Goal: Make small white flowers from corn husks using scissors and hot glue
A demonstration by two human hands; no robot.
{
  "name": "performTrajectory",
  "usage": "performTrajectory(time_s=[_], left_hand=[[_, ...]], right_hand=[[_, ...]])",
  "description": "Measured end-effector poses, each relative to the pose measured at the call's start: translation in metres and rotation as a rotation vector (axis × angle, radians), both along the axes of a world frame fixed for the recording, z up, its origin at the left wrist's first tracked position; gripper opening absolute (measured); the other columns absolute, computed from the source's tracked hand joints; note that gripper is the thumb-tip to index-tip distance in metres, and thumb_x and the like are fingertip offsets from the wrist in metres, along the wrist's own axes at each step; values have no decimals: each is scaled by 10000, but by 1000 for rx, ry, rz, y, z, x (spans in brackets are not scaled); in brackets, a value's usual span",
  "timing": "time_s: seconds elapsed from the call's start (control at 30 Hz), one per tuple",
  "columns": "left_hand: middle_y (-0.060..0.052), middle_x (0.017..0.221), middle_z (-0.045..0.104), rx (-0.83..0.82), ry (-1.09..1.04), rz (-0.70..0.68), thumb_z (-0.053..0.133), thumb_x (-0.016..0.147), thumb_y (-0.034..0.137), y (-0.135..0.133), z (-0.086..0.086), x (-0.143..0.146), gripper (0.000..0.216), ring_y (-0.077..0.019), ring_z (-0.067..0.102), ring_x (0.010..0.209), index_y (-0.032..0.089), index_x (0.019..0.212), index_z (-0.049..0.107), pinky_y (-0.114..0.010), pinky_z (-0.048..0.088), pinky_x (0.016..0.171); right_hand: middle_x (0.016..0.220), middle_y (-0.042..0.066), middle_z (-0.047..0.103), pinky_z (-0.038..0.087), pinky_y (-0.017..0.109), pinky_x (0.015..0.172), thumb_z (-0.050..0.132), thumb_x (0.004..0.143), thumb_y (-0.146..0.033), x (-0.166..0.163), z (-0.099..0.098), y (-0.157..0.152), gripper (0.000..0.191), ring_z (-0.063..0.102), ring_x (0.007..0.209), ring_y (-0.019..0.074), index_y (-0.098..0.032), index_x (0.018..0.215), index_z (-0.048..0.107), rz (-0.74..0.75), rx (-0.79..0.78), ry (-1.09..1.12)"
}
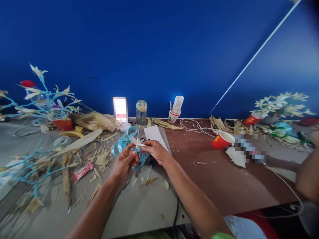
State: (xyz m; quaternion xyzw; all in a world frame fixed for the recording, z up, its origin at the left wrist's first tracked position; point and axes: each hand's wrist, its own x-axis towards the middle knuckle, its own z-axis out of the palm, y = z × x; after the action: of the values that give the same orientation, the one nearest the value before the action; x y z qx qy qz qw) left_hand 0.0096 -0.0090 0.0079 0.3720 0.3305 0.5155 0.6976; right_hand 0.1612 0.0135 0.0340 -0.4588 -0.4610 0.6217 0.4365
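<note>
Both hands meet over the middle of the table. My left hand (126, 158) pinches the base of a pale husk flower (137, 142), whose pointed petals spread upward. From the right, my right hand (157, 151) closes its thumb and forefinger on one petal of the same flower. Light blue ribbon (121, 141) lies in loops behind and under my fingers. The flower's stem is mostly hidden by the hands. White paper (154, 134) is just beyond my right hand.
Blue-wrapped branches with husk flowers (45, 99) stand at the left among dried husks (96, 122) and a tape roll (62, 142). A glass jar (141, 113), a white cup (174, 116) and a red cup (223, 139) stand beyond. Another person's arm (309, 172) is at right.
</note>
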Motion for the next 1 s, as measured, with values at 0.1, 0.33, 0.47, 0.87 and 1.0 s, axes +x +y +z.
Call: performTrajectory(time_s=[0.1,0.33,0.47,0.87,1.0], left_hand=[[36,550,573,21,-28,7,677,735,252,-1,2,0,341,-64,439,416,178,1036,535,-184,330,432],[36,555,574,23,-8,9,691,723,277,-2,3,3,429,-55,431,405,159,1099,523,-170,310,411],[35,552,575,-8,-13,36,705,705,277,-1,2,5,468,-54,434,411,144,1108,508,-157,300,397],[16,551,584,-51,2,63,721,676,273,1,-5,5,410,-43,438,421,151,1056,629,-139,281,386],[13,558,588,-59,2,74,718,676,273,1,-4,5,410,-36,430,419,157,1062,643,-137,284,390]], right_hand=[[568,-39,576,354,233,604,708,513,-282,-1,-1,1,191,477,563,90,-148,638,656,-70,-37,3],[588,-29,592,366,238,619,708,526,-305,-10,-7,0,207,484,578,97,-149,660,684,-178,15,-4],[609,-23,615,374,247,625,714,523,-288,-15,-6,-3,209,504,590,110,-159,687,697,-206,14,50],[585,-17,608,372,241,615,728,561,-324,-19,-3,-10,192,499,584,100,-154,645,703,-165,55,113],[587,-11,617,383,245,620,739,547,-322,-19,-3,-9,201,509,583,100,-152,650,710,-177,50,131]])
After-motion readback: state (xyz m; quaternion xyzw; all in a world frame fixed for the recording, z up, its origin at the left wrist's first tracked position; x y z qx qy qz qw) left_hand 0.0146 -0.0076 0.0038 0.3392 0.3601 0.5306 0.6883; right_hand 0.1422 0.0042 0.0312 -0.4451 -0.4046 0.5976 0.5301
